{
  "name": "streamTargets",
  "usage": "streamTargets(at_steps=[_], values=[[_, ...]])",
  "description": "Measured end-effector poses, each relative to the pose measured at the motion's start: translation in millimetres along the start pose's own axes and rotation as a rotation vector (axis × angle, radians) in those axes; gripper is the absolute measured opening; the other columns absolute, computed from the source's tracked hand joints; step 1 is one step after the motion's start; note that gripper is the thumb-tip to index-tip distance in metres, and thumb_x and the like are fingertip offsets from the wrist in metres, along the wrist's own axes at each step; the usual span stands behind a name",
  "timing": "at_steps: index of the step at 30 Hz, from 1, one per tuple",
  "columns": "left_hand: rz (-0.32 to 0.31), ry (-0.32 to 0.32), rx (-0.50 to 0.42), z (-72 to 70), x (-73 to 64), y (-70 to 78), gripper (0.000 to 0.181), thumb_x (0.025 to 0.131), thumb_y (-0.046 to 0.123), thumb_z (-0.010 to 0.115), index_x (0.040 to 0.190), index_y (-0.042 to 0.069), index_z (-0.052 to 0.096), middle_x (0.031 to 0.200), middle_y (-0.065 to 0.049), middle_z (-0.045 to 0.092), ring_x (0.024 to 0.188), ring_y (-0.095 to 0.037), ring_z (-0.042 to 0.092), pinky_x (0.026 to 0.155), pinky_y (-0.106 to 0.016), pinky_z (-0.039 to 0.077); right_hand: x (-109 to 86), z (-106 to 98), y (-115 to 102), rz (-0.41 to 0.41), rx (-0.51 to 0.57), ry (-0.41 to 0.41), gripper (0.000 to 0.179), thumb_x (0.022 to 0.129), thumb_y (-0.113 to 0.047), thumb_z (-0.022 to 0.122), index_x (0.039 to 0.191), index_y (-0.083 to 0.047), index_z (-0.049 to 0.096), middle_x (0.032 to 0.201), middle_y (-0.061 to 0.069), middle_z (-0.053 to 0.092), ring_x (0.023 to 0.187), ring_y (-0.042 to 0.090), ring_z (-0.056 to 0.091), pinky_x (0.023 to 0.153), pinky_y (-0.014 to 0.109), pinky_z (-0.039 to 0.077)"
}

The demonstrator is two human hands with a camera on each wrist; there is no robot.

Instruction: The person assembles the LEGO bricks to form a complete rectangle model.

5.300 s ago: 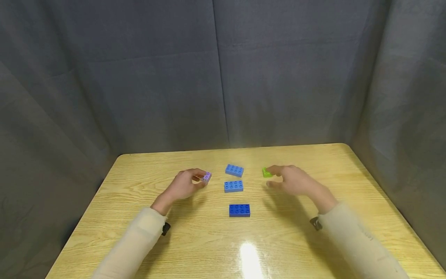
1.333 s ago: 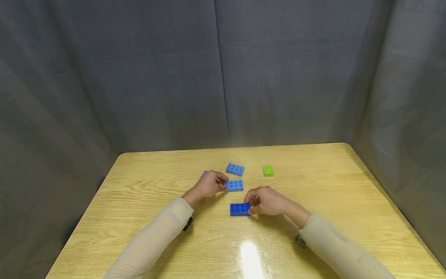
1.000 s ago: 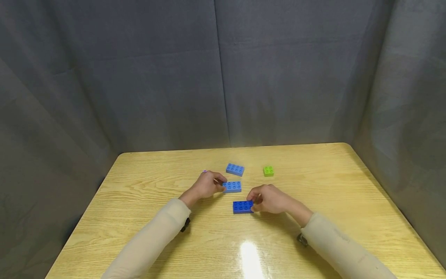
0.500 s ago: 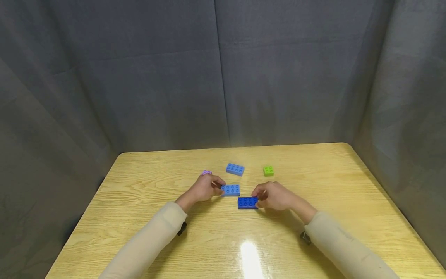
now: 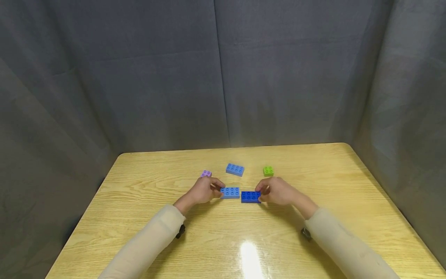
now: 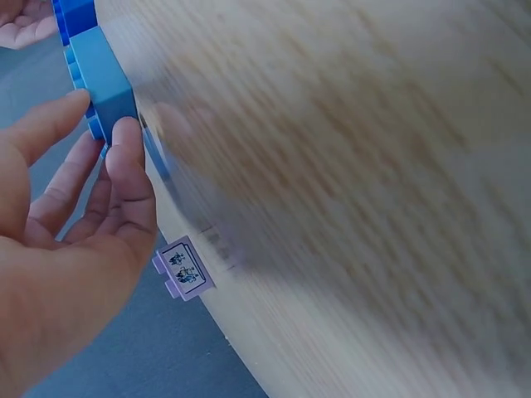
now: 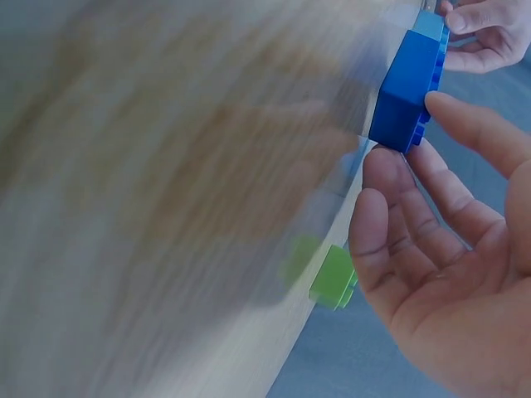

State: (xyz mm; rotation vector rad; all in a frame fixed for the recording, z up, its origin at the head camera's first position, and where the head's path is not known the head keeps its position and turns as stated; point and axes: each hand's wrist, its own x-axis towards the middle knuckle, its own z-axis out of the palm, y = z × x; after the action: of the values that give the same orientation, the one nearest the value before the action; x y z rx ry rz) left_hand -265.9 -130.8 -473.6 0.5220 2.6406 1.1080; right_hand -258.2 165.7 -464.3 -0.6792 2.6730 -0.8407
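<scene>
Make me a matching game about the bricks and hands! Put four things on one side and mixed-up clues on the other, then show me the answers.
Things:
1. dark blue brick
2. green brick
3. left hand
4. purple brick

Clues:
A. holds the nearer light blue brick
B. shows a printed picture in the left wrist view
C. is the brick farthest right in the head view
D. is held by the right hand

Right pairs: 1-D, 2-C, 3-A, 4-B

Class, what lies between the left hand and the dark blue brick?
The head view shows a light blue brick there, the left hand pinching one end, the dark blue brick just beyond the other.
</scene>
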Motion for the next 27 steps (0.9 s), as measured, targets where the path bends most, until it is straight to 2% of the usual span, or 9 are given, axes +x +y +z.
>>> streamTargets(at_steps=[6,20,27], values=[[-0.011,-0.001,-0.016,1.2,-1.5,0.9,0.026,0.087,0.008,0.077,0.112,0.007,0.074,0.114,-0.008,0.072,0.098,-0.021,0.069,0.08,-0.03,0.059,1.9,-2.1,0.5,0.044,-0.006,0.008,0.024,0.084,-0.015,0.079,0.107,-0.014,0.072,0.1,0.003,0.075,0.093,0.018,0.069,0.085,0.039,0.056],[-0.019,-0.012,-0.05,3.8,0.2,2.7,0.027,0.086,0.007,0.078,0.113,0.006,0.073,0.111,-0.009,0.072,0.096,-0.02,0.068,0.076,-0.027,0.058,7.2,-5.1,2.1,0.054,-0.007,0.023,0.026,0.085,-0.014,0.079,0.109,-0.01,0.072,0.106,0.005,0.074,0.094,0.02,0.069,0.087,0.042,0.056],[-0.019,-0.003,-0.052,5.1,0.1,2.8,0.027,0.085,0.006,0.078,0.112,0.005,0.073,0.11,-0.009,0.073,0.094,-0.018,0.067,0.082,-0.029,0.058,8.1,-5.8,1.6,0.056,-0.003,0.02,0.026,0.085,-0.013,0.079,0.109,-0.009,0.072,0.107,0.006,0.074,0.096,0.021,0.07,0.088,0.043,0.055]])
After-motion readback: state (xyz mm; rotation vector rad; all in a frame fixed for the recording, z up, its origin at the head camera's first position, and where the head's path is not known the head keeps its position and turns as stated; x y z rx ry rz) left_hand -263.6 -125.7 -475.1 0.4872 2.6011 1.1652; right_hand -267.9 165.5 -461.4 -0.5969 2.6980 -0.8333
